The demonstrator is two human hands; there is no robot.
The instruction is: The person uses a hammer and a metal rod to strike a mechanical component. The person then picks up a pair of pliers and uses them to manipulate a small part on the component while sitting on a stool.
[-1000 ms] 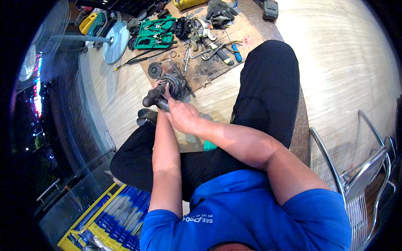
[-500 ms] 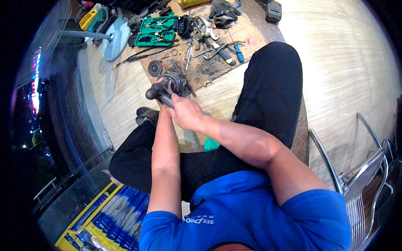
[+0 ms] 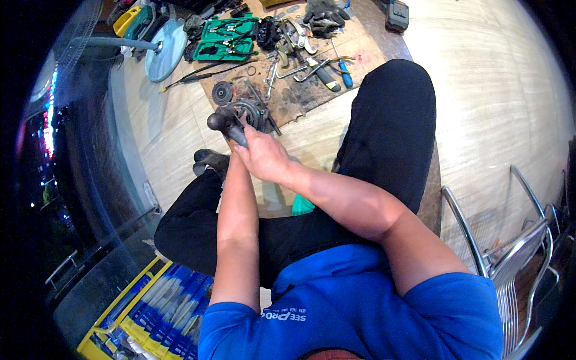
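Two hands meet out in front of the seated person, low over the knees, and both are on the same job. The right hand (image 3: 264, 157) lies on top, fingers curled tight around a dark metal handle (image 3: 225, 125) that ends in a rounded knob at its upper left. The left hand (image 3: 236, 146) sits underneath, mostly covered by the right one, so whether its fingers are closed round the handle or just bracing it cannot be told. The handle runs straight into a round, greasy metal assembly (image 3: 249, 113), held just above the floor past the black trouser legs.

Down below the hands, a dark shoe (image 3: 209, 161) rests on the pale wooden floor (image 3: 174, 132), and a bit of green stool (image 3: 302, 206) peeps out between the thighs.

Just beyond the assembly lies a worn brown board (image 3: 303, 93) scattered with tools: a small dark disc (image 3: 222, 93) to the left, wrenches and a blue-handled tool (image 3: 344, 65) further out. Further still, an open green tool case (image 3: 227, 37) sits near the top, with a light blue fan base (image 3: 163, 49) beside it on the left and a pair of grey gloves (image 3: 323, 12) at the far edge.

Off to the right, well apart, stands a stack of shiny metal chairs (image 3: 516, 252); at lower left, a yellow crate (image 3: 129, 306) holds blue packs
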